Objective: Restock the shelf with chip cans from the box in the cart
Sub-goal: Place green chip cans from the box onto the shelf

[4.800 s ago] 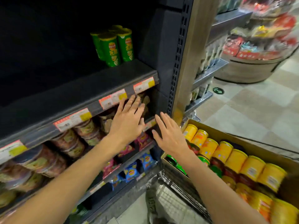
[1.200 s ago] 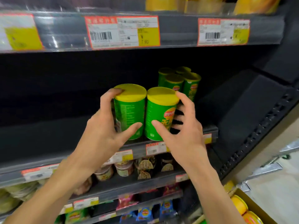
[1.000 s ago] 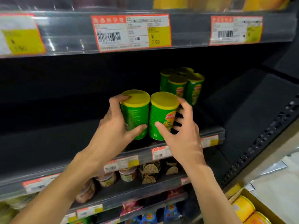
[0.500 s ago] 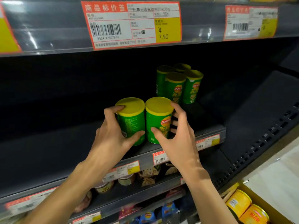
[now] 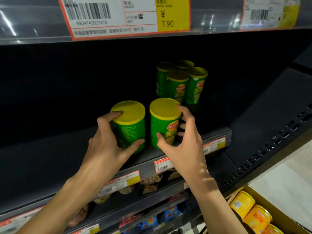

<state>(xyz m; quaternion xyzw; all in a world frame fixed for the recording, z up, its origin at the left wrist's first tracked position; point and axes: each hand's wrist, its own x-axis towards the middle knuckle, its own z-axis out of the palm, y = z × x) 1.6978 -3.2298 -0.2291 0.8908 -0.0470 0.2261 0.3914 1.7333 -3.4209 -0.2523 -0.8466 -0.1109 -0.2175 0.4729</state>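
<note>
**Two green chip cans held upright on the dark shelf**

At the far left the dark shelf point(image 5: 50, 159) runs bare toward the middle, with price labels along its front edge. The left hand point(image 5: 108, 146) wraps around the left green can point(image 5: 130, 130): its index finger lies over the rim of the yellow lid, the thumb presses low on the can's front, and the other fingers are hidden behind the can. The can is upright near the shelf's front edge.

Just beside it, with a narrow gap between, is the right green can point(image 5: 163, 122), also upright with a yellow lid. The right hand point(image 5: 184, 149) grips it, thumb across the lower front of the label and fingers curled around its right side, the index fingertip at the lid's rim.

Behind and slightly to the right, deeper in the shelf, a cluster of four green cans point(image 5: 179, 85) stands close together in shadow.

Overhead, a price tag point(image 5: 128, 16) reading 7.90 is fixed to the upper shelf's edge.

At the lower right corner, a cardboard box point(image 5: 276, 206) holds yellow cans point(image 5: 243, 205) lying on their sides.
</note>
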